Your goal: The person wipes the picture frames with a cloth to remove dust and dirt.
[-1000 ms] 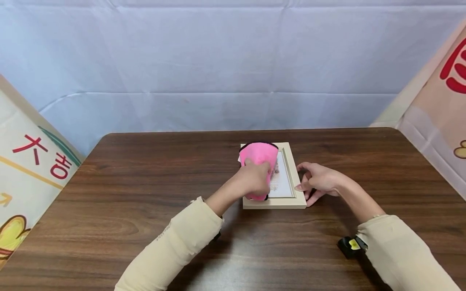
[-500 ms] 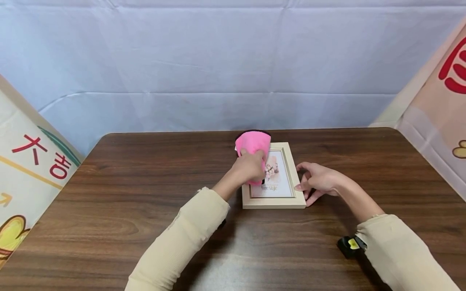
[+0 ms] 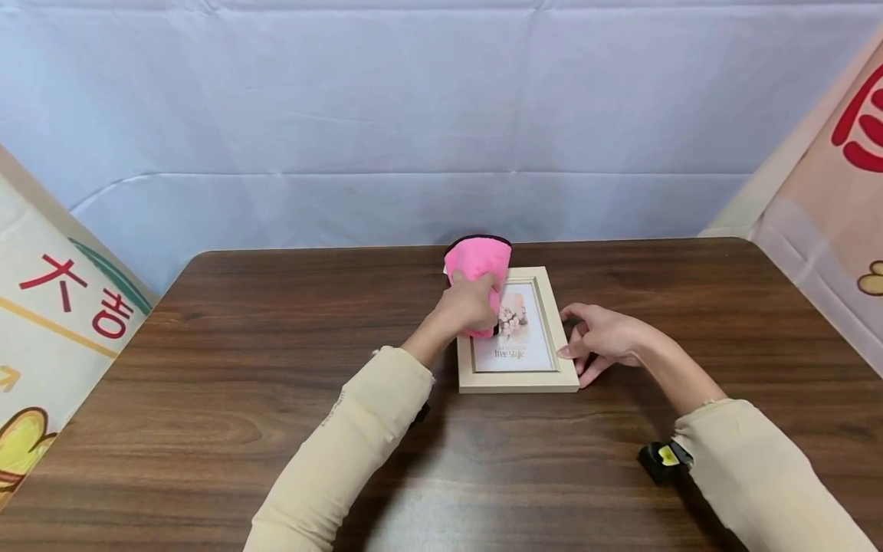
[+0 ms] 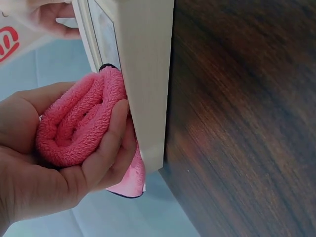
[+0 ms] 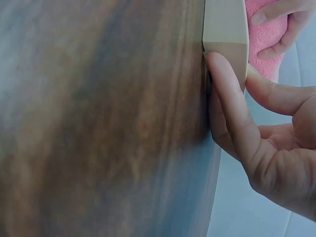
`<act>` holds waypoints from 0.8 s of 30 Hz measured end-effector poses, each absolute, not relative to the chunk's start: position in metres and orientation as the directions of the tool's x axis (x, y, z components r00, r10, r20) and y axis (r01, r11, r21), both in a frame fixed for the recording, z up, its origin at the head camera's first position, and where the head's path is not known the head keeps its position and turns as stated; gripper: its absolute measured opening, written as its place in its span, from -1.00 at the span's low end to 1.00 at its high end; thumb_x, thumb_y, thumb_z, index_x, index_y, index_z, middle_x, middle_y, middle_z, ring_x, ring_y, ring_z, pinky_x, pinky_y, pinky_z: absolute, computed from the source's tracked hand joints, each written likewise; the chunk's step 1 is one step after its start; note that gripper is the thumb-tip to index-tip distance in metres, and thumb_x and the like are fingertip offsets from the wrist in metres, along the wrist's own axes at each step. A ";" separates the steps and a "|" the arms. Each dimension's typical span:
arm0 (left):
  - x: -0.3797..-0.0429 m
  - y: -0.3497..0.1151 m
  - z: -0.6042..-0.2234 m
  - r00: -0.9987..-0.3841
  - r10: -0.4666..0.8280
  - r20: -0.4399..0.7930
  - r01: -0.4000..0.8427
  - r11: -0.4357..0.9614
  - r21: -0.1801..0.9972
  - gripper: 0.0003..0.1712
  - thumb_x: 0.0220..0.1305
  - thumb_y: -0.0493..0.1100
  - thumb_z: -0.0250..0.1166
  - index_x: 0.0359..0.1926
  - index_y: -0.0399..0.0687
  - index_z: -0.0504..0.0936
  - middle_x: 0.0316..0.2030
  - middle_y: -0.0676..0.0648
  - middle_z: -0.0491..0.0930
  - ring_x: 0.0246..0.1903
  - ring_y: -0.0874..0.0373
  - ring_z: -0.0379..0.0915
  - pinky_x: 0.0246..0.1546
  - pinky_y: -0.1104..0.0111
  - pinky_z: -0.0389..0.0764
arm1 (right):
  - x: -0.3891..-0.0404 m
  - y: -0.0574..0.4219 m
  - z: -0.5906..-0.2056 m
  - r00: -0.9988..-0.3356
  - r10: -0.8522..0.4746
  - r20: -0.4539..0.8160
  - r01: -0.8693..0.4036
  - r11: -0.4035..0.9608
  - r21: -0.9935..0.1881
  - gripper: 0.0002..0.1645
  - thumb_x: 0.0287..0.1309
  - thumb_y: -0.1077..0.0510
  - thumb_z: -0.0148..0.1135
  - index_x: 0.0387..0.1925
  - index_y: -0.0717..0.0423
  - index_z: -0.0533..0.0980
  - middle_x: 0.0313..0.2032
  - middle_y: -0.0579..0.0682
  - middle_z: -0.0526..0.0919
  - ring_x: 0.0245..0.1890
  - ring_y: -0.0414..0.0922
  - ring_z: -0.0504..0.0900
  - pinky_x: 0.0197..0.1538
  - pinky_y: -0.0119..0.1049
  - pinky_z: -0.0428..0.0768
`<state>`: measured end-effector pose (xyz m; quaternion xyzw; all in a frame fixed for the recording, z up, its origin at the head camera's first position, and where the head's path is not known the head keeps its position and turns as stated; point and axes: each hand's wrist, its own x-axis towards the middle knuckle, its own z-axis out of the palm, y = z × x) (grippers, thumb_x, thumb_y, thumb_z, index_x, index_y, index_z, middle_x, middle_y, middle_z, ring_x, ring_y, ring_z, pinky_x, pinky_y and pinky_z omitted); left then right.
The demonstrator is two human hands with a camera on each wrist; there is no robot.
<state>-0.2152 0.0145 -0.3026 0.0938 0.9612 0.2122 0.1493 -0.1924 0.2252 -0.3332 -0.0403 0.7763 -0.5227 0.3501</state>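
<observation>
A cream picture frame lies face up on the dark wood table, showing a flower print with "free style" lettering. My left hand grips a folded pink towel with dark edging, over the frame's left side and far left corner. In the left wrist view the towel is bunched in a roll inside my curled fingers, right against the frame's face. At the frame's right edge, my right hand holds the side, thumb at the top rim and fingers along the outer side.
The wooden table stretches out on all sides of the frame. Behind it hangs a pale blue cloth. Printed banners stand at left and right. A black wrist device sits under my right sleeve.
My left hand has slid the towel away from me and slightly left, from the frame's near edge up to its far left corner, uncovering more of the print. The right hand stays put.
</observation>
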 end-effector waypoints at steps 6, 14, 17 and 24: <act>-0.212 0.012 -0.303 -0.930 0.254 -0.265 0.111 0.883 0.456 -0.44 -0.02 -0.30 0.30 0.05 0.09 0.40 -0.03 -0.23 0.15 -0.36 -0.05 0.38 -0.65 0.50 0.47 | -0.193 0.225 -0.333 -0.749 -0.429 -0.504 0.307 0.449 -0.839 -0.23 0.14 0.40 0.11 0.23 0.37 -0.12 -0.40 0.20 0.39 -0.52 -0.02 0.53 -0.36 -0.02 0.65; -0.200 0.001 -0.303 -0.905 0.318 -0.281 0.148 0.857 0.494 -0.47 -0.03 -0.28 0.29 0.02 0.11 0.41 -0.03 -0.22 0.18 -0.35 0.00 0.37 -0.60 0.47 0.44 | -0.193 0.225 -0.334 -0.750 -0.432 -0.500 0.305 0.444 -0.842 -0.24 0.13 0.41 0.10 0.21 0.37 -0.12 -0.41 0.20 0.39 -0.53 -0.02 0.52 -0.36 -0.02 0.65; -0.194 -0.004 -0.303 -0.896 0.343 -0.283 0.153 0.836 0.528 -0.48 -0.01 -0.27 0.30 0.02 0.10 0.42 -0.04 -0.21 0.21 -0.32 0.02 0.35 -0.59 0.46 0.46 | -0.193 0.225 -0.334 -0.750 -0.432 -0.501 0.306 0.444 -0.842 -0.24 0.13 0.40 0.11 0.22 0.37 -0.12 -0.41 0.20 0.39 -0.53 -0.02 0.53 -0.36 -0.02 0.65; -0.182 -0.009 -0.303 -0.890 0.358 -0.283 0.149 0.814 0.561 -0.48 0.00 -0.23 0.33 0.03 0.12 0.44 -0.04 -0.21 0.21 -0.34 0.01 0.39 -0.58 0.46 0.48 | -0.193 0.226 -0.334 -0.751 -0.430 -0.501 0.304 0.448 -0.841 -0.23 0.14 0.39 0.11 0.22 0.37 -0.13 -0.41 0.19 0.39 -0.53 -0.02 0.52 -0.37 -0.03 0.65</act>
